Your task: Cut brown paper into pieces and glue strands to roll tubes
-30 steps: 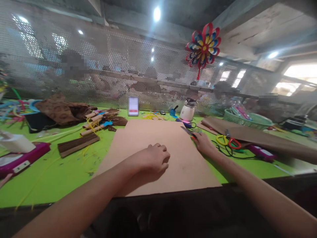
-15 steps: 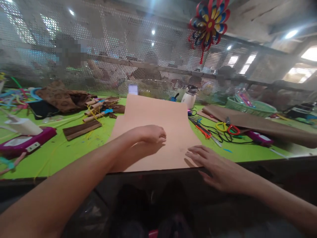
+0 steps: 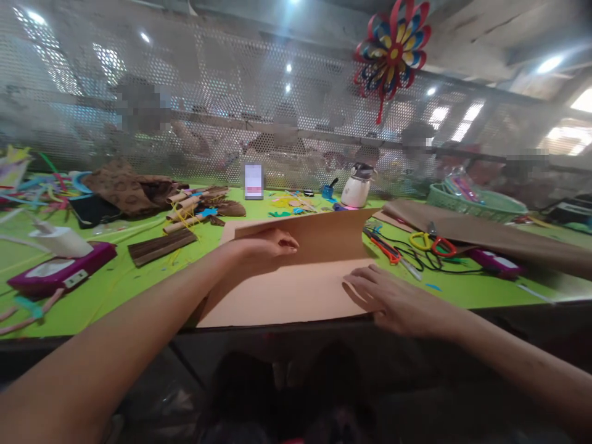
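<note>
A large sheet of tan paper (image 3: 277,296) lies at the table's front edge. Its far part rises and bends over toward me, with the inner side in shadow. My left hand (image 3: 275,242) is over the sheet, in front of the raised part. Its fingers are loosely bent, with a gap between them and the thumb and nothing visible inside. At the sheet's near right corner, my right hand (image 3: 393,299) has its fingers on top and its thumb low by the edge, closed on the paper. The exact thumb contact is hidden.
On the green table (image 3: 481,296), scissors (image 3: 432,243), an orange cutter (image 3: 383,246), cables and a purple power strip (image 3: 497,262) lie right. Rolled brown pieces (image 3: 185,213) and another power strip (image 3: 65,271) are left. A phone (image 3: 254,182) and white jug (image 3: 356,187) stand behind.
The sheet's far part has lifted and bent toward me, uncovering the small items behind it. My left hand has shifted slightly left and away from me; my right thumb has drawn in toward its fingers.
</note>
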`<move>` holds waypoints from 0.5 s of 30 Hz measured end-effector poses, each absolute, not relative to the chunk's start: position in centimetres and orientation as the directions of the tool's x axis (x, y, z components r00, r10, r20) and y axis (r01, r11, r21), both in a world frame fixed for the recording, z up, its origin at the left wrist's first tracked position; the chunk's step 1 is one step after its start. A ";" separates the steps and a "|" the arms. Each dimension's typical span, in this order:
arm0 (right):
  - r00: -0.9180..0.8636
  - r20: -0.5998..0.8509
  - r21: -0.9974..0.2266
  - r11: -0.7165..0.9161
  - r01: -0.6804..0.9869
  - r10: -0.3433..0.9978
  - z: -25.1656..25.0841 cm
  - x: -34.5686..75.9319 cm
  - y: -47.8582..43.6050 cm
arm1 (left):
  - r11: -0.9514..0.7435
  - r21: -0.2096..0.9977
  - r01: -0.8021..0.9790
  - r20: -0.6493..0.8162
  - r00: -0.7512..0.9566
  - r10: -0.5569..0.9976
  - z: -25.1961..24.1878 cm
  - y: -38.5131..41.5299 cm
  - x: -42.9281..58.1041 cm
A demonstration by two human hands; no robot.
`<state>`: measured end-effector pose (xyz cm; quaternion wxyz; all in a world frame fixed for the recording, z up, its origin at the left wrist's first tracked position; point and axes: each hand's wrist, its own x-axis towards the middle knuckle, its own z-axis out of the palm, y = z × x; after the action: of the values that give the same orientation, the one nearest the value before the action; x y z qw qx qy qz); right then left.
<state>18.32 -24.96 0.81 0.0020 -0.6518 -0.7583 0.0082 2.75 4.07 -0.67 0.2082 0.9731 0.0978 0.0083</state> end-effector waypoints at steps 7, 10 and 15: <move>-0.134 -0.041 -0.111 0.129 0.985 0.990 0.6 23.4 -23.3 | -0.857 0.462 0.228 -0.023 0.969 0.245 0.2 3.6 2.1; -0.079 -0.159 -0.295 0.029 0.955 0.984 1.5 26.4 -22.6 | -0.835 0.511 0.204 -0.033 0.975 0.218 0.5 3.6 1.7; 0.002 -0.213 -0.476 -0.106 0.873 0.977 3.3 28.6 -21.8 | -0.803 0.573 0.164 -0.094 0.986 0.135 1.4 4.1 1.1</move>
<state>28.57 -21.82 3.31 0.1040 -0.7001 -0.6606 0.2504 1.08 4.07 1.38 0.3037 0.9492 0.0788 -0.0246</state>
